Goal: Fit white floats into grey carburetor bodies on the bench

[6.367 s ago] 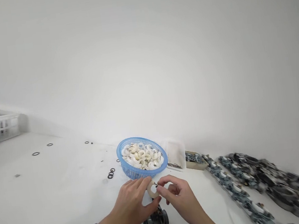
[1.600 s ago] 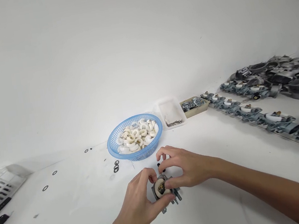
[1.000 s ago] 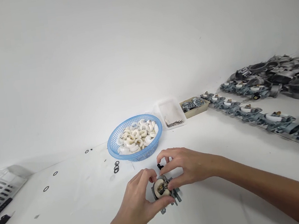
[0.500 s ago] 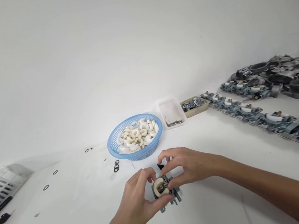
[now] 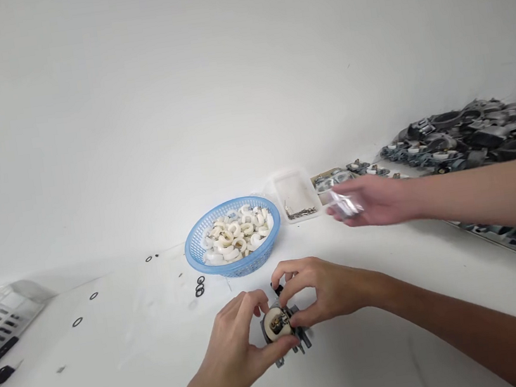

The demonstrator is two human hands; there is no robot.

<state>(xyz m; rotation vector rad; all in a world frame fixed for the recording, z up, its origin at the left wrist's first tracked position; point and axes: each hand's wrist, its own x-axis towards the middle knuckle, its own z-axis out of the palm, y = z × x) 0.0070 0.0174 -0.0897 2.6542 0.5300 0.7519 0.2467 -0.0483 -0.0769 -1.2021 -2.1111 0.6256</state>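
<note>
A grey metal carburetor (image 5: 302,340) with a white ring-shaped float (image 5: 271,331) and brass parts in its middle rests low in front of me. My left hand (image 5: 244,336) grips its left side, thumb along the near edge and fingers on the far one. From the right, my right hand (image 5: 313,291) has its thumb and fingertips on the carburetor beside the float. Whether a small part sits between those fingertips I cannot tell. A black piece (image 5: 277,289) sticks out at the carburetor's far side, under my right fingers.
Another person's hand (image 5: 374,199) reaches in with a blurred shiny object (image 5: 343,204). Beyond mine stand a blue basket (image 5: 195,263) of white floats and a white tray (image 5: 293,188) of metal pins. Black rings (image 5: 199,288) lie leftward; metal parts (image 5: 483,126) pile up at right.
Another person's arm has come in from the right, over the row of carburetors, carrying a shiny object. My own hands and the carburetor have barely moved.
</note>
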